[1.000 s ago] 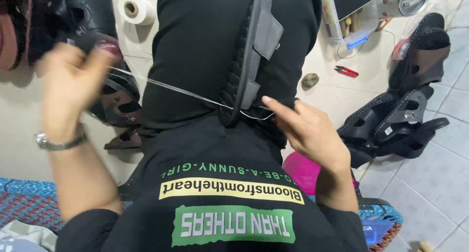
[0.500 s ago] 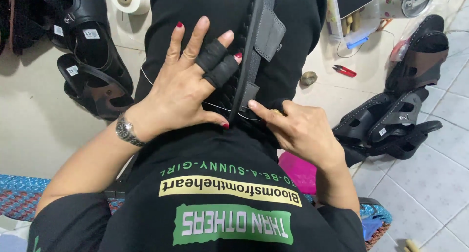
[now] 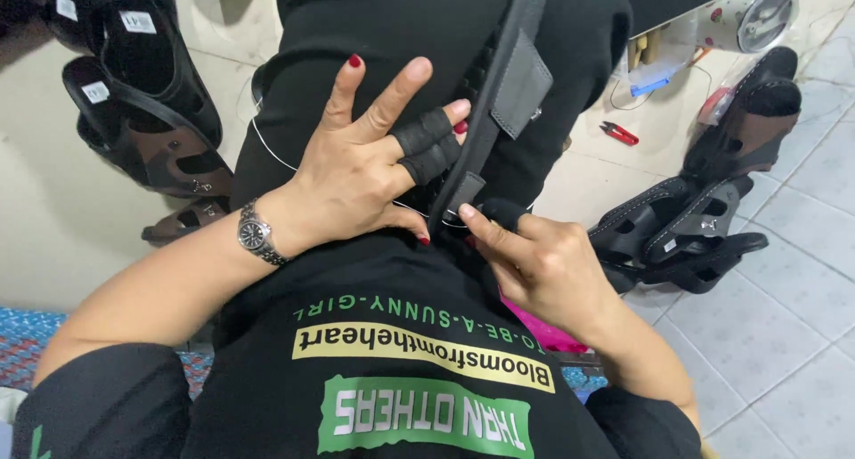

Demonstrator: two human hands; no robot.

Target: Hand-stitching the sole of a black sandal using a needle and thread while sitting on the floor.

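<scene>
Thread (image 3: 267,147) runs taut from the pinching right hand (image 3: 543,268) to 9 o'clock; the left hand (image 3: 374,170), fingers spread, presses the black strap (image 3: 499,112) on the lap. A slip (taped fingers grip poorly) could slacken the stitch.

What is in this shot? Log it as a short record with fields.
left hand: left hand spread flat on the black work, two fingers wrapped in black tape
right hand: right hand pinching at the lower end of the grey strap
thread: thin thread running across the work
wrist: watch on the left wrist
floor right: black sandals, red tool
wall left: hanging sandals
</scene>
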